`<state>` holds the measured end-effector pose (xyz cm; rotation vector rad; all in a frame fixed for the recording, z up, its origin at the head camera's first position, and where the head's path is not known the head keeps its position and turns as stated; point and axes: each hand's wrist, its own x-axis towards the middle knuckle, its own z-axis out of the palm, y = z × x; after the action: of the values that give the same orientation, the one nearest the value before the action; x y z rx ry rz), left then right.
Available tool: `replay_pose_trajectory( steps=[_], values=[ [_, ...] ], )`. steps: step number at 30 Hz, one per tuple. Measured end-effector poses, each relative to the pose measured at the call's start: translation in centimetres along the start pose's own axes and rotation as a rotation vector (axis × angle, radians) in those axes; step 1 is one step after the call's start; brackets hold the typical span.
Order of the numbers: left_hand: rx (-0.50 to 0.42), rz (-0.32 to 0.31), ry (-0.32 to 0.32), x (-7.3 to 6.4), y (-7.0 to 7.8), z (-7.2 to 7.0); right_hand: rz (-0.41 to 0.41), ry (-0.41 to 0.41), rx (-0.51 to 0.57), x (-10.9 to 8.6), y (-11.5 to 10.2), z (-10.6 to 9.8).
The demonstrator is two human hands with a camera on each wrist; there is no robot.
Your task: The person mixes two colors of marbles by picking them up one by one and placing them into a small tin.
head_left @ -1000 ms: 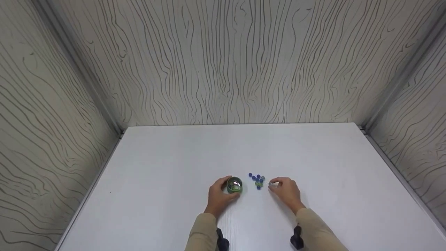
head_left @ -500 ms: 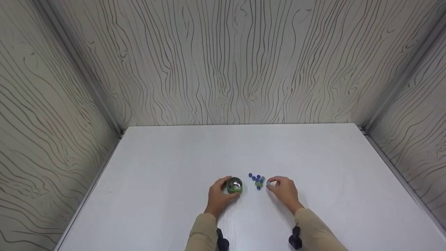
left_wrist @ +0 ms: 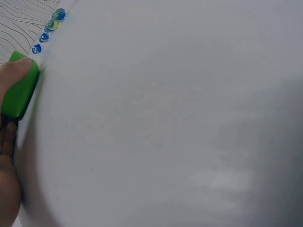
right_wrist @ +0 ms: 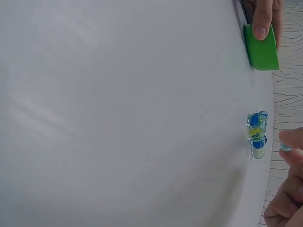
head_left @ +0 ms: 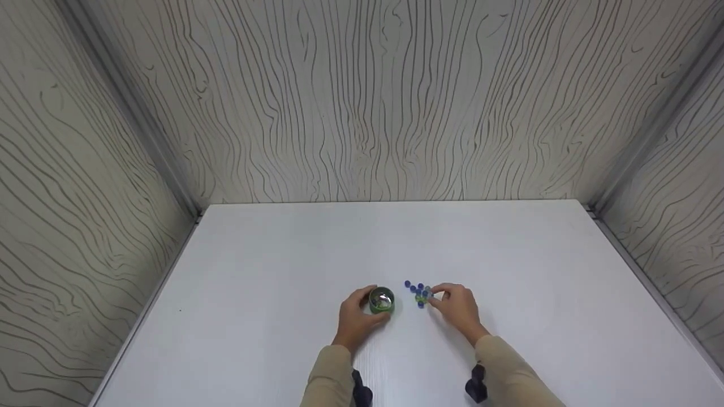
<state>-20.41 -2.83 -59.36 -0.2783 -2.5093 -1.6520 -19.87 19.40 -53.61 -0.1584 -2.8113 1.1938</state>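
A pale blue marble (right_wrist: pixel 286 147), right of the green cup (right_wrist: pixel 263 54), is pinched in the fingers of the right hand (head_left: pixel 458 308), with loose blue and yellow-green marbles (head_left: pixel 418 292) clustered between them and the cup, which the left hand (head_left: pixel 355 320) clasps in curved fingers on the white worktop (head_left: pixel 283 271).

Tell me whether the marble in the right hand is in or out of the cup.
Out: the right wrist view shows the marble pinched in the right hand, apart from the cup.
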Motion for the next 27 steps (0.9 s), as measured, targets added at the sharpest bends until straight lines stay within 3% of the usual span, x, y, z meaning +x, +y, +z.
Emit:
replay_pose_trajectory(
  steps=[13,21,27],
  values=[
    [-0.004,-0.009,-0.001,0.0,0.2,-0.1,0.019,-0.023,0.023,-0.1,-1.4,0.5],
    [0.012,-0.005,0.000,0.0,0.1,0.0,-0.038,-0.012,0.019,-0.2,-1.7,0.7],
    [0.025,-0.003,0.006,0.1,0.0,0.0,-0.029,-0.019,0.025,-0.1,-2.1,1.0]
  ],
)
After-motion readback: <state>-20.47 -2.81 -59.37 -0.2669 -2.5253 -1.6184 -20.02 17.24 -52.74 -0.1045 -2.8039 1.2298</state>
